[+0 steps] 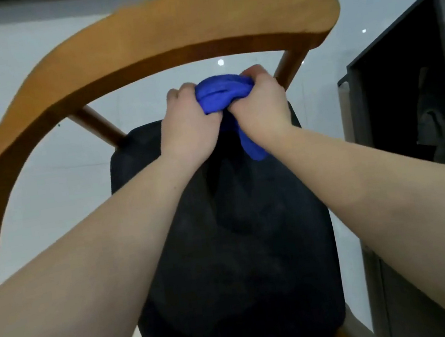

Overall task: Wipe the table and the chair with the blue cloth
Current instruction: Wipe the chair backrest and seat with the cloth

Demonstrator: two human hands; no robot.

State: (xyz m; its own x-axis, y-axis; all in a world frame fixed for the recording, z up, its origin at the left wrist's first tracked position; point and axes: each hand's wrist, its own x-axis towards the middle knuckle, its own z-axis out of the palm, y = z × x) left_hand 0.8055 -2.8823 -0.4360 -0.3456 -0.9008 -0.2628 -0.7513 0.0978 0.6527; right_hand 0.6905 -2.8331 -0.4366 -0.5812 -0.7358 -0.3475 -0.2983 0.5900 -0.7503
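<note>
Both hands (226, 117) grip the blue cloth (223, 94) — above the chair (226, 252).

The cloth (223, 94) is a vivid, plain blue, while the chair (142, 40) has a warm honey-brown wooden frame and a seat cushion (234, 265) of dark charcoal, almost black, unpatterned. The floor (47, 177) is pale grey-white, and the cabinet (403, 88) is dark grey.
</note>
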